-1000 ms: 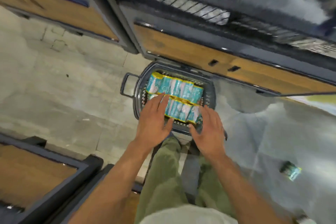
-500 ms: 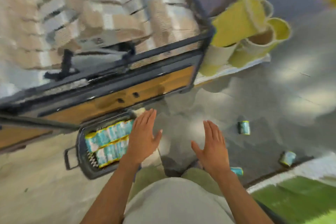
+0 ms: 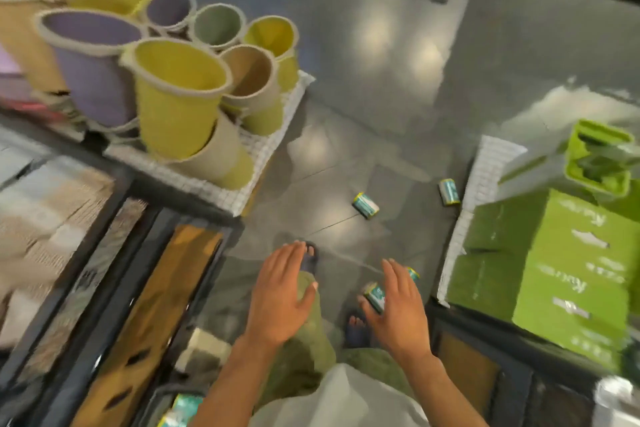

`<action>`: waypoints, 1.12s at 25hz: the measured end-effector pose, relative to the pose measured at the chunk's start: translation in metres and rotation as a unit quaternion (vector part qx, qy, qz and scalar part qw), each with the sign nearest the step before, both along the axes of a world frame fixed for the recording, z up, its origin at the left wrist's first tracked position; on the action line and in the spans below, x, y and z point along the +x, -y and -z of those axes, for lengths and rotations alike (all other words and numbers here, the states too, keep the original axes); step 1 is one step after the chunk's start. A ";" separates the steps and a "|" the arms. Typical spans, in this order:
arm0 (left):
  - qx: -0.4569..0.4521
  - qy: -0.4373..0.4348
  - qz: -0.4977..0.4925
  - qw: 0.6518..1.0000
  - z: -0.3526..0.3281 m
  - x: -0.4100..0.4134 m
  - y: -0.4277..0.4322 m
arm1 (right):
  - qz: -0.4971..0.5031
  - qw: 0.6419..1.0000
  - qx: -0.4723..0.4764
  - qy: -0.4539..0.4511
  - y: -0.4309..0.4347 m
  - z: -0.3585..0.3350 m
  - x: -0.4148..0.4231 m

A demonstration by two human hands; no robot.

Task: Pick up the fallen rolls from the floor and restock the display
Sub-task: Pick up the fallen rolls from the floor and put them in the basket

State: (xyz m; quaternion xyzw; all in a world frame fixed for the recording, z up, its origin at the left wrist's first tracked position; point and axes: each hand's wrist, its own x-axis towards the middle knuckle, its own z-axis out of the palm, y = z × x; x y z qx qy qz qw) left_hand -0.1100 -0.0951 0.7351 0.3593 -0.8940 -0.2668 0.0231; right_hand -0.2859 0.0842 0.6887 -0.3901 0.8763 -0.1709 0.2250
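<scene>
Grey floor [image 3: 398, 87]: rolls [image 3: 365, 205] scattered (both hands [image 3: 282, 298] empty, w/ fingers spread).

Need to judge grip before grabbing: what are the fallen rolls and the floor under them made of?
Fallen rolls: seemingly soft paper in glossy teal-and-white printed plastic wrap with yellow ends; the image is too blurred to be sure. Floor: smooth grey polished concrete or tile, judging by bright light reflections and thin seam lines.

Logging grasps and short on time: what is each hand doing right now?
Left hand: open, fingers spread, holding nothing.
Right hand: open, holding nothing, poised over a teal roll on the floor.
</scene>
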 end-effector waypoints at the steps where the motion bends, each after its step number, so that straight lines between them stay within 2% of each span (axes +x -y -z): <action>1: 0.010 0.007 0.038 0.999 0.016 -0.022 0.017 | 0.044 0.999 0.014 0.004 -0.003 0.010 -0.009; 4: 0.034 0.037 0.151 0.987 0.074 -0.089 0.061 | 0.153 0.988 0.029 0.026 -0.002 0.054 -0.034; 8: 0.061 0.094 0.327 0.938 0.174 -0.180 0.091 | 0.277 0.958 0.065 0.037 -0.006 0.139 -0.074; 12: 0.052 0.114 0.385 0.914 0.330 -0.251 0.099 | 0.337 0.936 0.071 0.070 -0.030 0.293 -0.095; 17: 0.018 0.166 0.413 0.895 0.591 -0.317 0.103 | 0.325 0.925 0.128 0.149 -0.083 0.555 -0.078; 20: -0.034 0.198 0.436 0.877 0.716 -0.354 0.121 | 0.300 0.927 0.154 0.166 -0.104 0.672 -0.043; 24: -0.139 0.174 0.480 0.848 0.811 -0.405 0.133 | 0.254 0.940 0.181 0.136 -0.128 0.754 -0.019; 28: -0.186 0.180 0.457 0.851 0.848 -0.428 0.139 | 0.252 0.955 0.145 0.061 -0.132 0.789 -0.025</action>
